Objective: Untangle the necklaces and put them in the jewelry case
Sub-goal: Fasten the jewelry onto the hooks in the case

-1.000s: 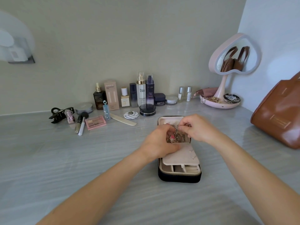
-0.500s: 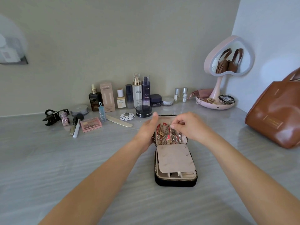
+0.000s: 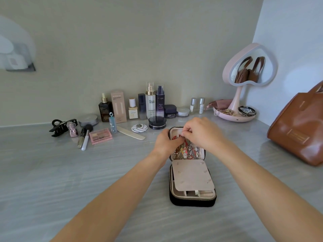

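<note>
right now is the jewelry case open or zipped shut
Open. The jewelry case lies unzipped, both halves spread flat: tangled necklaces fill the far half, and a beige flap covers the near half's compartments.

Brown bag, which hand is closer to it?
Right. The right hand is over the case, left of the bag; the left hand sits farther left, beyond it.
</note>
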